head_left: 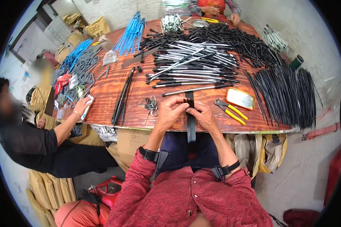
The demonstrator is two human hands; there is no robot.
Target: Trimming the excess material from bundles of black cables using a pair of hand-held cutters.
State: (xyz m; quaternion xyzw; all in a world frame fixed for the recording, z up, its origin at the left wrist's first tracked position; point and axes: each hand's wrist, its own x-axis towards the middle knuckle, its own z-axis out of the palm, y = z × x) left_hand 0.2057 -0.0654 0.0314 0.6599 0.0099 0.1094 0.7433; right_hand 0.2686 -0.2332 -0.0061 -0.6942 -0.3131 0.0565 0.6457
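At the near edge of the table, my left hand [169,112] and my right hand [203,114] meet over a flat bundle of thin black rods [191,128]. Thumbs and fingertips of both hands are closed at the bundle's upper part, where a dark piece shows between them. The bundle's lower end hangs past the table edge above my lap. Just beyond my fingers lies a silver rod with black ends [199,90]. Yellow-handled cutting pliers [231,112] lie to the right of my right hand, and a bunch of keys [152,106] rests left of my left hand.
Silver rods [201,60] and black parts [250,43] are heaped ahead. Many thin black rods [286,98] lie right, beside a yellow-rimmed tin [241,98]. Blue rods [130,34] stand farther left. A co-worker's hand [82,105] rests at the left; another person [216,7] sits opposite.
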